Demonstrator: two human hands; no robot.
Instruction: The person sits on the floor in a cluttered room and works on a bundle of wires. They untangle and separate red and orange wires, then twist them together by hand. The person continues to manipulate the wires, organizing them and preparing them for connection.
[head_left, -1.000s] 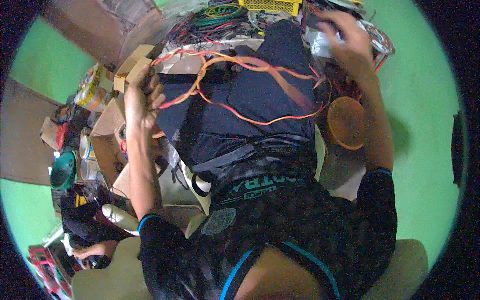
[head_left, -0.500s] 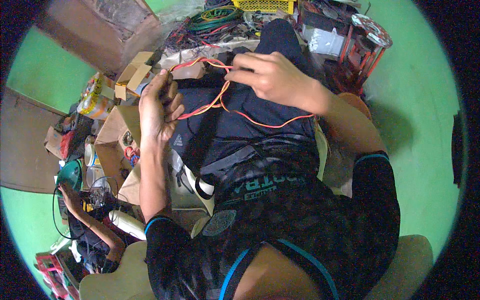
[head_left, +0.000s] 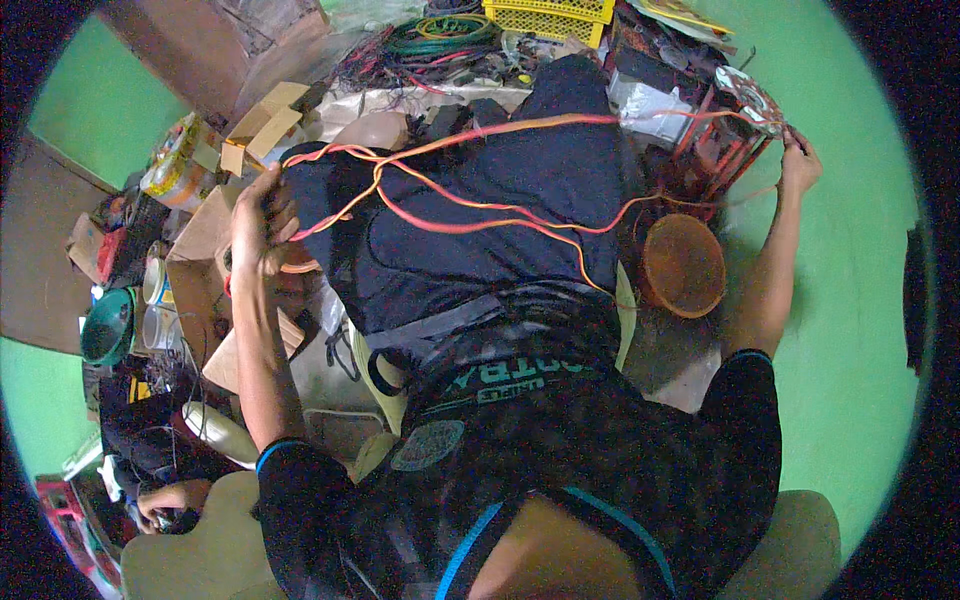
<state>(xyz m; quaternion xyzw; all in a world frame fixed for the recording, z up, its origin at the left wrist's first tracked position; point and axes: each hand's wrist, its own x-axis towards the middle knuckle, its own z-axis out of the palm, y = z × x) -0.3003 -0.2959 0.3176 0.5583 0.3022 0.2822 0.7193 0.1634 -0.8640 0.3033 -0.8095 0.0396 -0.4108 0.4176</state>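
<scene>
Red and yellow twisted wires (head_left: 450,225) stretch across my lap between my two hands. My left hand (head_left: 262,222) is closed around the twisted bundle, in front of the cardboard boxes on the left. Far out to the right, my right hand (head_left: 798,162) pinches a strand of the same wire and holds it drawn out. From a crossing near my left hand several strands fan out to the right. One loose strand hangs down over my thigh, its end near the orange bucket.
Open cardboard boxes (head_left: 200,245) stand left of my legs. An orange bucket (head_left: 684,265) and a red-framed stool (head_left: 715,140) are at right. Coiled green cable (head_left: 440,35) and a yellow crate (head_left: 550,18) lie ahead. Another person's hand (head_left: 170,503) shows at lower left.
My right hand has swung far out to the right, pulling a strand long. My left hand has shifted slightly left. The other person's hand has dropped away from the green basin.
</scene>
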